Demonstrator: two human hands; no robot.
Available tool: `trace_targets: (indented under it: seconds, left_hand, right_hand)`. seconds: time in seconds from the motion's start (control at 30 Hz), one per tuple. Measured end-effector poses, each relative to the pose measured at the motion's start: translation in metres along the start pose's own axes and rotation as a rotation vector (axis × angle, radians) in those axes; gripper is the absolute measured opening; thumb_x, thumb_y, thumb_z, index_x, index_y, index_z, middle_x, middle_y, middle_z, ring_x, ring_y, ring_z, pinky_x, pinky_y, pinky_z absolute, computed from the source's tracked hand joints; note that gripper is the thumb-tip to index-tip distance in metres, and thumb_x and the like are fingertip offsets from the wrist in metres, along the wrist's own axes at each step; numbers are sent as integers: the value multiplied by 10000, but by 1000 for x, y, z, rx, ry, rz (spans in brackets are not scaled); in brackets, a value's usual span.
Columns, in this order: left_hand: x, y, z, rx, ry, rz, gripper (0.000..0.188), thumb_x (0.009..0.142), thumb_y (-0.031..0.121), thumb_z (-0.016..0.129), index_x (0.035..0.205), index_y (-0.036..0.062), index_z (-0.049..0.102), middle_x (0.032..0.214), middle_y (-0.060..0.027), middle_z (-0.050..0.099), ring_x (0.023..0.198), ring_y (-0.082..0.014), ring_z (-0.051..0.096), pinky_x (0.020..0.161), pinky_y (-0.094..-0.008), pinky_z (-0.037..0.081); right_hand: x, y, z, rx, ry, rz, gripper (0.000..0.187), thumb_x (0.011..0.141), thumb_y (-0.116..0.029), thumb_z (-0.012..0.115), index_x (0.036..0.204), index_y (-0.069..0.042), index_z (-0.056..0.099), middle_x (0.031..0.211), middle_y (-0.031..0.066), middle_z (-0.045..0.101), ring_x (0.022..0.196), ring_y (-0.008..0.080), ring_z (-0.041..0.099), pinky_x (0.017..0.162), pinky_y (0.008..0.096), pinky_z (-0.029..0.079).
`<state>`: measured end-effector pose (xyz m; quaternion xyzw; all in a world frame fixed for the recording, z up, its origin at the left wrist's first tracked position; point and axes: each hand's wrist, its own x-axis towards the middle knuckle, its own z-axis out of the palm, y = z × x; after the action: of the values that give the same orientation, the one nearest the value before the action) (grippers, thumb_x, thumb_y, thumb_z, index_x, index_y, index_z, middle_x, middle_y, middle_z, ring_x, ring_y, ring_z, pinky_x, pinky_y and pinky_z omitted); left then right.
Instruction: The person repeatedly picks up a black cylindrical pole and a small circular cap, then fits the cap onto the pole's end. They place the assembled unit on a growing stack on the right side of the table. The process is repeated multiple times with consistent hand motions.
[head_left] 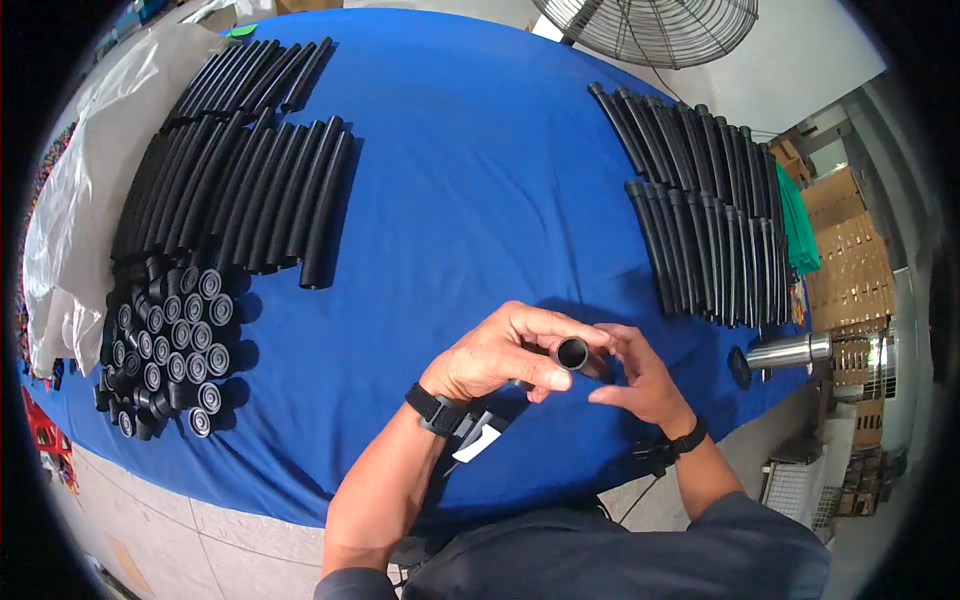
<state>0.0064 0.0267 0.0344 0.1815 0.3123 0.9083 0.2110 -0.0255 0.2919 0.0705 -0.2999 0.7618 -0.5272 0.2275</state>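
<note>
My left hand (pixel 497 349) is closed round a black tube (pixel 572 353), thumb and forefinger pinching near its upper rim. The tube's hollow end faces up at me, and much of its length is hidden. Just to the right, my right hand (pixel 650 385) is curved with thumb and fingers apart. Its fingertips come close to the tube's side; whether they touch it I cannot tell. On the left of the blue-covered table (pixel 450 200) lie two rows of black tubes (pixel 285 195). Below them is a cluster of round black caps (pixel 190 335) with ringed ends.
Two rows of black tubes with thicker ends (pixel 700 200) lie at the right. Near the right edge are a shiny metal cylinder (pixel 790 352) and green cloth (pixel 795 220). A white plastic sheet (pixel 100 190) covers the left edge. A fan (pixel 655 25) stands behind the table.
</note>
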Motion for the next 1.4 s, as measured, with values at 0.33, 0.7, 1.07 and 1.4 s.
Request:
trace_targets:
  seconds: [0.33,0.7,1.07,1.4]
  left_hand:
    - [0,1,-9,-7,-11,48,463,816,62,793,1262,-3,686,850,-68,706,603,-112,598,543,-255,480]
    - [21,-16,-14,180,573,80,537,1008,296,670,1433,2,523,735,-23,612,597,-121,595,544,-272,481]
    - [7,-2,0,11,156,53,591,930,74,651,1499,53,493,793,-120,684,558,-170,608,535,-288,503]
    - [5,-8,-6,-80,69,78,509,916,8,626,1421,29,564,960,-118,723,605,-147,618,572,-284,519]
  right_hand:
    - [-1,4,-7,126,-48,171,664,866,-120,806,1432,-19,474,1238,116,663,1183,195,622,1037,334,457]
    - [11,-29,24,932,-261,485,299,1006,-248,613,1153,12,606,858,159,706,756,181,686,654,296,544]
    - [52,-18,25,1369,415,352,291,1041,-361,597,1033,-78,663,996,58,731,855,192,713,778,348,597]
    - [48,-18,43,1376,246,341,343,1064,-371,547,1064,-45,655,964,106,689,828,227,606,736,344,516]
